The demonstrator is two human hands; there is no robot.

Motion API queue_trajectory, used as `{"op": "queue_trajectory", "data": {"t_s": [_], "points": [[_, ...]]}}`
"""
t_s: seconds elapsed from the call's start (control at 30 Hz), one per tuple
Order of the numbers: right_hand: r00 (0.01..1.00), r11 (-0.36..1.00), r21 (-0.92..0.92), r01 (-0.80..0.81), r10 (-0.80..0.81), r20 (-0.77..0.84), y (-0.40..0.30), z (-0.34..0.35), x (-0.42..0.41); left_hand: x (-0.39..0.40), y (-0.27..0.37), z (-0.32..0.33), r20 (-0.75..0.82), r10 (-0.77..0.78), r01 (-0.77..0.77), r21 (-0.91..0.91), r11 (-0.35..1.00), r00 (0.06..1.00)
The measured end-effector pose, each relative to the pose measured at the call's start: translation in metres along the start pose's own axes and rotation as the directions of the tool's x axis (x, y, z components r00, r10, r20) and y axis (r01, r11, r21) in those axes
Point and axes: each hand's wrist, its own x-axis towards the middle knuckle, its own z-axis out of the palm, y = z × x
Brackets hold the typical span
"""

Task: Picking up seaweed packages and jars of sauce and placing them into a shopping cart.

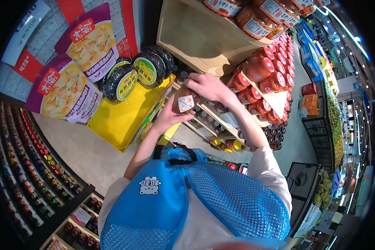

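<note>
A dark glass jar with a white label (186, 102) is held between both my hands in front of a wooden shelf. My left hand (172, 115) cups the jar from below and the left side. Above it, my right hand (206, 87) curls its fingers over the jar's top; the lid is hidden under them. Just left stands a yellow display bin (115, 125) with round black seaweed packs (122, 84) at its back. Red-lidded jars (272, 82) are stacked right of my right forearm.
Purple pouches (67, 90) hang at the left. Larger jars (256, 23) stand on the wooden shelf (203, 40) at the top. Lower shelves (209, 122) hold more jars. Curved racks of bottles and jars (34, 156) line the far left. Produce stands (318, 125) are at the right.
</note>
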Motion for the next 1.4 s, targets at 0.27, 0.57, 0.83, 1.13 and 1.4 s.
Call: {"op": "queue_trajectory", "data": {"t_s": [0.27,0.57,0.83,1.13,1.4], "points": [[0.959,0.981,0.148,0.129,-0.085,-0.27,-0.075,-0.072,-0.04,-0.006,0.065,0.06,-0.073,0.381,-0.352,0.259,0.9,0.922],[0.932,0.842,0.455,0.291,-0.143,-0.332,-0.081,-0.061,-0.042,-0.041,0.11,0.098,-0.176,0.214,-0.217,0.005,0.976,0.961],[0.953,0.79,0.554,0.263,-0.123,-0.277,-0.085,-0.051,-0.033,-0.051,0.119,0.094,-0.231,0.14,-0.13,0.059,0.99,0.963],[0.952,0.762,0.602,0.236,-0.058,-0.3,-0.076,-0.045,-0.039,-0.049,0.117,0.095,-0.192,0.105,-0.084,0.112,0.99,0.976],[0.859,0.837,0.419,0.353,-0.112,-0.5,-0.08,-0.047,-0.068,-0.042,0.101,0.088,-0.062,0.138,-0.131,0.099,0.986,0.989]]}}
